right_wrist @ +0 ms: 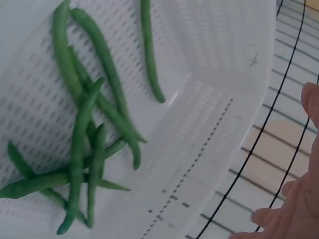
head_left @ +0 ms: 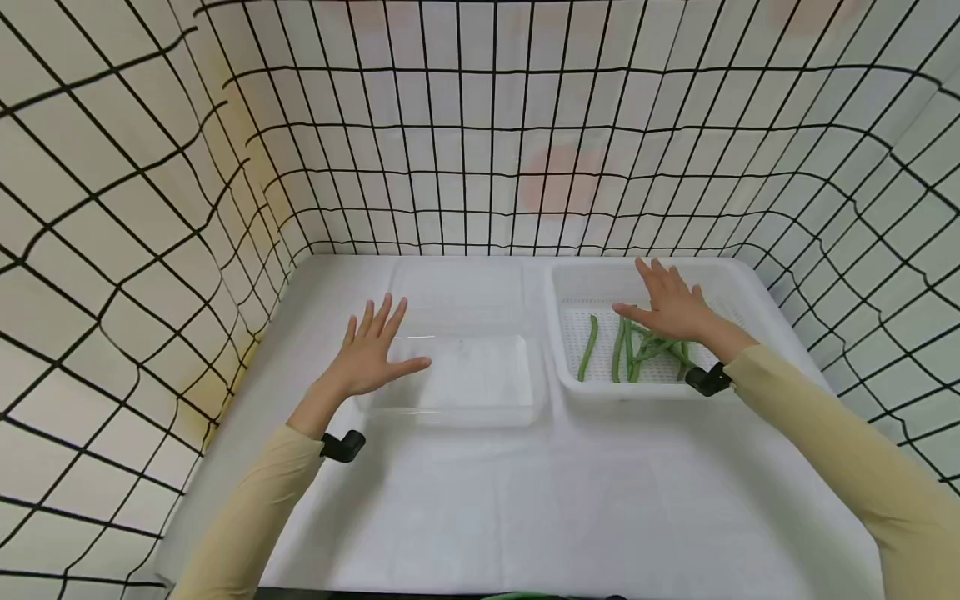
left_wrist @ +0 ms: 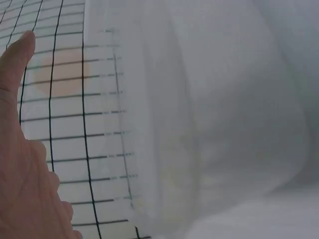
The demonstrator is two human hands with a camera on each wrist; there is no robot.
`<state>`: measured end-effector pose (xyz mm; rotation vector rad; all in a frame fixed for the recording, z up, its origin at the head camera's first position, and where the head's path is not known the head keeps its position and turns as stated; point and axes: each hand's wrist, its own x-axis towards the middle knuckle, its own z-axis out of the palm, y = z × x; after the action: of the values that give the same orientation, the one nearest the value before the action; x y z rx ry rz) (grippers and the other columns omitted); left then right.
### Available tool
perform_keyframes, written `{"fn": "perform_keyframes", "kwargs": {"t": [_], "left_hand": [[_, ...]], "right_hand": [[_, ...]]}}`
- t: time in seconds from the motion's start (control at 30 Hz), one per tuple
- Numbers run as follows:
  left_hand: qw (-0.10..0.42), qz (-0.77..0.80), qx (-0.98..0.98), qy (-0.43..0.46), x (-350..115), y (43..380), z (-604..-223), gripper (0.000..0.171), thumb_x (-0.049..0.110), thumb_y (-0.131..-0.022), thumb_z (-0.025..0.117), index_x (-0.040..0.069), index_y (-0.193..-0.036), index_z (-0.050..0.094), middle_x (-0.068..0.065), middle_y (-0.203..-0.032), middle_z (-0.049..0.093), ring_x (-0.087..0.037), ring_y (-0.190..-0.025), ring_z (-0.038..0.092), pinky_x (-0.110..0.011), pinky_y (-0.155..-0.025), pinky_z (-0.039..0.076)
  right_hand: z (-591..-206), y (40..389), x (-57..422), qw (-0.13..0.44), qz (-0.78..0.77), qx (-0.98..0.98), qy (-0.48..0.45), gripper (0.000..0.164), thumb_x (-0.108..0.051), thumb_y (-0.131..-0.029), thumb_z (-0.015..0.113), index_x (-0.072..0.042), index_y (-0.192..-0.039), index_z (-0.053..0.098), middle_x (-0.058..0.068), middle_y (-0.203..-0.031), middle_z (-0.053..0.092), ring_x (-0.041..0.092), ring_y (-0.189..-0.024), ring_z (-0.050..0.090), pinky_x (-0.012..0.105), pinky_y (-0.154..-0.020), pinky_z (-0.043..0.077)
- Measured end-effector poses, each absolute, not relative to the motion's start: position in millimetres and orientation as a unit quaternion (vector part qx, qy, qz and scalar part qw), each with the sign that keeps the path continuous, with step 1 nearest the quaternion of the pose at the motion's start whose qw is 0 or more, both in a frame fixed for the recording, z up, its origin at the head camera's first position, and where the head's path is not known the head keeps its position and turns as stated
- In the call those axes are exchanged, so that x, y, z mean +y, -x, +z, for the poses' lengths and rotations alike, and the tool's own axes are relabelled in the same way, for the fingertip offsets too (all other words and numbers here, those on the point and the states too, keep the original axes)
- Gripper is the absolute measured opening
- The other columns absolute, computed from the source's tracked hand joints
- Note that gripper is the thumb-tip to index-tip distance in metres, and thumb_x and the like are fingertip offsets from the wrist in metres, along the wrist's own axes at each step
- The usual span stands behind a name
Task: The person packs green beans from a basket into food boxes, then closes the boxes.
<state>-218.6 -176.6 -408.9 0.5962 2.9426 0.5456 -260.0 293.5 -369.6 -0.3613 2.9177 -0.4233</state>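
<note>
My left hand [head_left: 369, 357] is held over the left side of a clear plastic container [head_left: 480, 415], fingers spread and holding nothing. In the left wrist view its thumb [left_wrist: 17, 57] sticks up beside the blurred container wall. Over a white perforated basket [head_left: 566, 385] on the right, my right hand [head_left: 671, 308] hangs with spread fingers, also holding nothing. Several green beans [head_left: 588, 348] lie in the basket, most in a crossed pile, one apart at the left. The right wrist view shows the beans [right_wrist: 77, 154] close up, with part of the right hand [right_wrist: 299, 199] at the edge.
Behind the container lies a flat clear piece like a lid [head_left: 457, 283]. A white cloth [head_left: 525, 508] covers the table. Black wire grid [head_left: 480, 150] rises at the back and both sides. Each wrist carries a small black camera.
</note>
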Motion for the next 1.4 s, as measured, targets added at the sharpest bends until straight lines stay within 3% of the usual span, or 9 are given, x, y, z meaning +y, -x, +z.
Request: {"fn": "perform_keyframes", "kwargs": {"t": [0.23, 0.37, 0.47, 0.6, 0.73, 0.93, 1.07, 1.3, 1.4], "left_hand": [[0.058, 0.241, 0.952, -0.178, -207.0, 195.8, -445.4, 0.117, 0.071, -0.075, 0.061, 0.015, -0.153, -0.007, -0.002, -0.157, -0.015, -0.024, -0.141, -0.015, -0.051, -0.110, 0.000], [0.042, 0.237, 0.955, -0.172, -211.7, 190.5, -458.2, 0.125, 0.076, -0.069, 0.062, 0.014, -0.152, -0.007, 0.000, -0.157, -0.014, -0.022, -0.142, -0.013, -0.047, -0.112, 0.004], [0.022, 0.245, 0.956, -0.158, -213.8, 186.2, -461.9, 0.127, 0.076, -0.066, 0.064, 0.012, -0.153, -0.004, -0.001, -0.157, -0.012, -0.021, -0.142, -0.012, -0.048, -0.111, 0.007], [0.014, 0.272, 0.951, -0.143, -216.4, 181.3, -465.8, 0.128, 0.073, -0.067, 0.067, 0.010, -0.152, -0.005, 0.000, -0.156, -0.015, -0.020, -0.141, -0.013, -0.055, -0.109, 0.013], [0.009, 0.304, 0.944, -0.127, -217.1, 179.5, -471.8, 0.128, 0.071, -0.067, 0.069, 0.017, -0.151, -0.011, 0.004, -0.156, -0.016, -0.017, -0.141, -0.013, -0.059, -0.105, 0.018], [0.009, 0.341, 0.933, -0.117, -213.6, 178.2, -478.4, 0.126, 0.067, -0.068, 0.072, 0.024, -0.150, -0.013, 0.001, -0.157, -0.014, -0.017, -0.141, -0.012, -0.066, -0.100, 0.022], [0.008, 0.346, 0.930, -0.125, -210.4, 179.7, -480.4, 0.124, 0.067, -0.069, 0.071, 0.025, -0.151, -0.012, 0.004, -0.157, -0.013, -0.016, -0.141, -0.012, -0.064, -0.101, 0.023], [0.002, 0.344, 0.928, -0.146, -207.7, 192.4, -476.1, 0.122, 0.065, -0.070, 0.072, 0.025, -0.151, -0.010, 0.002, -0.158, -0.011, -0.015, -0.142, -0.011, -0.063, -0.099, 0.028], [0.001, 0.343, 0.927, -0.152, -206.2, 199.6, -475.2, 0.122, 0.065, -0.070, 0.072, 0.025, -0.151, -0.009, 0.001, -0.158, -0.010, -0.015, -0.142, -0.012, -0.063, -0.099, 0.028]], "right_hand": [[-372.2, 268.0, 326.9, 0.156, -0.201, 0.963, 0.091, 0.086, -0.054, -0.099, 0.033, 0.015, -0.144, 0.009, 0.041, -0.144, 0.012, 0.056, -0.131, 0.012, 0.065, -0.101, 0.015], [-381.4, 272.3, 348.4, 0.199, -0.219, 0.954, 0.053, 0.086, -0.056, -0.099, 0.028, 0.021, -0.138, 0.025, 0.041, -0.135, 0.031, 0.054, -0.119, 0.036, 0.063, -0.092, 0.034], [-388.9, 275.6, 362.1, 0.246, -0.247, 0.936, 0.034, 0.082, -0.053, -0.100, 0.031, 0.022, -0.132, 0.033, 0.039, -0.124, 0.045, 0.049, -0.107, 0.051, 0.055, -0.084, 0.045], [-397.7, 282.5, 372.5, 0.325, -0.283, 0.902, 0.005, 0.077, -0.049, -0.099, 0.037, 0.021, -0.129, 0.040, 0.031, -0.112, 0.058, 0.039, -0.096, 0.061, 0.046, -0.079, 0.051], [-405.2, 291.6, 375.1, 0.376, -0.311, 0.872, -0.035, 0.073, -0.047, -0.099, 0.040, 0.021, -0.127, 0.042, 0.022, -0.103, 0.064, 0.029, -0.087, 0.064, 0.041, -0.077, 0.052], [-416.6, 298.6, 371.9, 0.395, -0.330, 0.854, -0.075, 0.065, -0.039, -0.099, 0.041, 0.022, -0.121, 0.043, 0.014, -0.088, 0.064, 0.020, -0.074, 0.063, 0.037, -0.072, 0.052], [-431.7, 297.8, 375.2, 0.384, -0.344, 0.850, -0.108, 0.054, -0.035, -0.098, 0.046, 0.018, -0.109, 0.048, 0.008, -0.076, 0.061, 0.014, -0.064, 0.061, 0.032, -0.066, 0.053], [-448.9, 299.1, 380.9, 0.340, -0.398, 0.837, -0.158, 0.030, -0.024, -0.095, 0.050, -0.005, -0.073, 0.058, -0.001, -0.060, 0.055, 0.008, -0.055, 0.055, 0.025, -0.058, 0.049], [-446.0, 299.0, 381.6, 0.325, -0.430, 0.827, -0.161, 0.026, -0.022, -0.095, 0.050, -0.005, -0.078, 0.060, -0.001, -0.064, 0.057, 0.008, -0.058, 0.057, 0.025, -0.060, 0.051]]}}
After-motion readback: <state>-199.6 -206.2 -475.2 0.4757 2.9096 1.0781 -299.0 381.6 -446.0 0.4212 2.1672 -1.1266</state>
